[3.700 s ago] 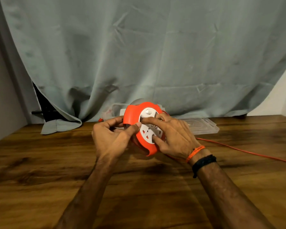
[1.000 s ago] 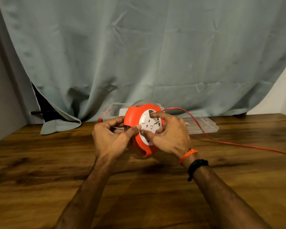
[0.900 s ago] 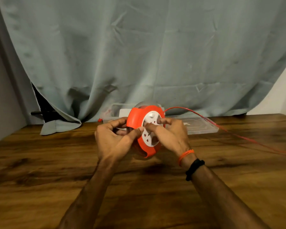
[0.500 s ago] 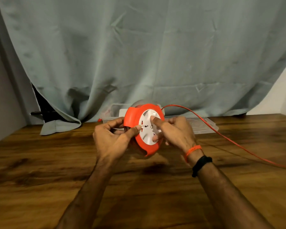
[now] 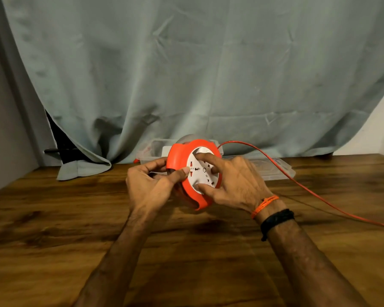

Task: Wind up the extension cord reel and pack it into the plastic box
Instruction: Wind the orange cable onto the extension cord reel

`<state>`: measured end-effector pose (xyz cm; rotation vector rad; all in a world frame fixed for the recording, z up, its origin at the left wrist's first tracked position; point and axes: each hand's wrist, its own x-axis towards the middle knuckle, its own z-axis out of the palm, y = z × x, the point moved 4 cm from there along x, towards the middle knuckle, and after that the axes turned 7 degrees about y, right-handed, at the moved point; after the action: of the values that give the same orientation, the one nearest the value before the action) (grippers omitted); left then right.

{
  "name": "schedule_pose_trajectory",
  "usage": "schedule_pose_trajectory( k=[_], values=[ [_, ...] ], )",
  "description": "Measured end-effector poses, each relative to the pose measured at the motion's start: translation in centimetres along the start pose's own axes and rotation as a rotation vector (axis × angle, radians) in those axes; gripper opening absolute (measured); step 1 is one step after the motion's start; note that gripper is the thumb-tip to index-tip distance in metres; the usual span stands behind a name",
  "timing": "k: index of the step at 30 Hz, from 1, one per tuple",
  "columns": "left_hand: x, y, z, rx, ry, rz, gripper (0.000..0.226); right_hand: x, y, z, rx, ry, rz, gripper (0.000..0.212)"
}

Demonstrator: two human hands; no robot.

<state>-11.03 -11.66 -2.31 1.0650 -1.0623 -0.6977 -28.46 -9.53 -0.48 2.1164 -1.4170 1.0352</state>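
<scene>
Over table (image 5: 53,229), left hand (image 5: 150,188) grips tilted reel (image 5: 178,156).

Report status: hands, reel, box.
Left hand grips reel; right hand pinches its white face. Cord trails right, not wound in. Box behind reel, lid beside it.

The reel (image 5: 178,157) sat between my hands, over the table (image 5: 53,240), with my left hand (image 5: 149,187) at its left edge and my right hand (image 5: 235,185) on its face. The box (image 5: 156,148) lay just behind the reel, the lid (image 5: 279,171) behind my right hand. The cord (image 5: 306,189) ran off to that hand's right.
</scene>
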Motion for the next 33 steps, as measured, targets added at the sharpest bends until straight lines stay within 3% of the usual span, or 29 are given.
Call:
schedule_pose_trajectory(
  k=[8, 12, 15, 18, 23, 26, 30, 33],
  values=[
    [-0.5, 0.4, 0.1, 0.010, 0.013, 0.026, 0.047, -0.2, 0.2, 0.1, 0.090, 0.067, 0.138, 0.067],
    [-0.7, 0.6, 0.3, 0.030, 0.002, 0.079, 0.047, -0.3, 0.0, 0.4, 0.296, 0.086, 0.579, 0.056],
    [-1.1, 0.8, 0.7, 0.049, -0.015, 0.127, 0.047, -1.1, 0.4, 1.6, 0.751, 0.043, 1.075, 0.044],
    [-1.1, 0.6, 0.9, 0.047, -0.017, 0.141, 0.044, -1.5, 0.3, 2.2, 1.070, 0.030, 1.232, 0.042],
    [-0.6, 0.4, 0.5, 0.032, 0.005, 0.098, 0.050, -1.1, 0.0, 1.6, 1.046, -0.062, 1.171, 0.034],
    [-0.3, 0.1, 0.3, -0.001, 0.015, 0.047, 0.037, -0.7, 0.8, 0.5, 0.816, -0.106, 1.053, 0.037],
    [-0.1, -0.1, 0.2, -0.014, 0.030, 0.022, 0.041, 0.1, 1.9, -0.9, 0.298, 0.065, 0.655, 0.040],
    [0.0, -0.1, 0.0, -0.002, 0.030, 0.016, 0.042, 0.3, 0.9, -1.4, 0.108, 0.056, 0.340, 0.048]
  ],
)
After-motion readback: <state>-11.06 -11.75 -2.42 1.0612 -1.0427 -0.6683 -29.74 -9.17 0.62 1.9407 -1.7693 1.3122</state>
